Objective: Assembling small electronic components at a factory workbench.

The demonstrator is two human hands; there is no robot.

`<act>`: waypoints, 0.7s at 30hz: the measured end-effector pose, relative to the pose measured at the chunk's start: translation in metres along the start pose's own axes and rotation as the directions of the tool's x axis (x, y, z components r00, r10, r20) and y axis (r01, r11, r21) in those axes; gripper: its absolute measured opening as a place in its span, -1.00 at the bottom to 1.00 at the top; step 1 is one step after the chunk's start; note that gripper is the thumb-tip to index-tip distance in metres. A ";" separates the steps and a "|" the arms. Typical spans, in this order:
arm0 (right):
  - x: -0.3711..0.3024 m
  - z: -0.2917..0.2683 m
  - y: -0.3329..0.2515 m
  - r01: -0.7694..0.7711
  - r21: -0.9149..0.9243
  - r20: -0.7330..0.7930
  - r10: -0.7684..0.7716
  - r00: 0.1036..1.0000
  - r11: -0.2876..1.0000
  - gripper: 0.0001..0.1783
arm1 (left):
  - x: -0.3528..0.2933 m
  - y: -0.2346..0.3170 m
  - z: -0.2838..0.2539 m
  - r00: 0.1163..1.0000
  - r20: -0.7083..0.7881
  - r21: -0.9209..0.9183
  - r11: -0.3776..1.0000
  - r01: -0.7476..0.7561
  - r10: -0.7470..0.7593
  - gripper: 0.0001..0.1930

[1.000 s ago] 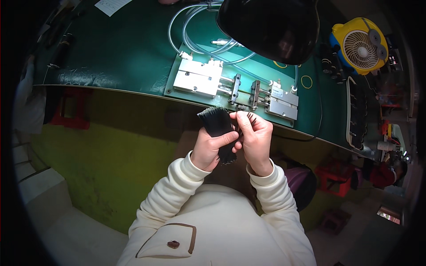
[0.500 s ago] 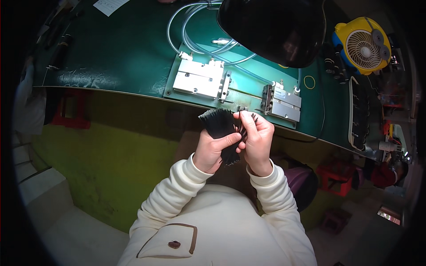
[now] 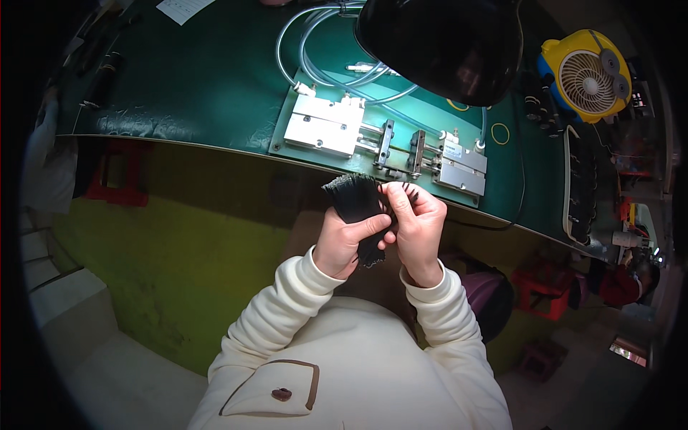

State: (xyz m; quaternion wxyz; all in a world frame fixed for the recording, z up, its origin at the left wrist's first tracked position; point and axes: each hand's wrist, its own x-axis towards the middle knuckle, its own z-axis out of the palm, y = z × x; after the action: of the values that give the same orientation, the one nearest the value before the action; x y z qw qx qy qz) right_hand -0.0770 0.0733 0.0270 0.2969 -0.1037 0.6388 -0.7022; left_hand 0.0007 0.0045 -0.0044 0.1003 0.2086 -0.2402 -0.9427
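My left hand [image 3: 345, 241] grips a bundle of thin black strips [image 3: 356, 202], fanned out at the top, just in front of the green workbench's [image 3: 215, 79] near edge. My right hand [image 3: 416, 223] is closed at the bundle's right side, its fingertips pinching a few of the strips' ends. Both hands sit close together over my lap, below a metal pneumatic fixture [image 3: 383, 143] mounted on a green plate on the bench.
A black lamp shade [image 3: 448, 43] hangs over the bench's back. Clear hoses [image 3: 322, 50] loop to the fixture. A yellow fan [image 3: 586, 66] stands at the right, with a black tray [image 3: 582, 193] near it. Red stools [image 3: 115, 179] stand under and beside the bench.
The view has shifted slightly. My hands stay together on the bundle, with the right fingers working at the strips' tips.
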 end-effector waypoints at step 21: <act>0.006 -0.002 0.007 -0.012 -0.001 -0.060 0.012 0.998 1.000 -0.78 | 0.007 -0.008 -0.005 0.998 -0.008 0.025 0.998 -0.062 0.062 -0.85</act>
State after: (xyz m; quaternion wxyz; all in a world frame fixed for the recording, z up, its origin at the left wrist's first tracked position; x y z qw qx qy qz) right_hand -0.0815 0.0716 0.0188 0.2818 -0.0791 0.6484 -0.7028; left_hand -0.0039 0.0078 -0.0143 0.1278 0.2064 -0.2578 -0.9352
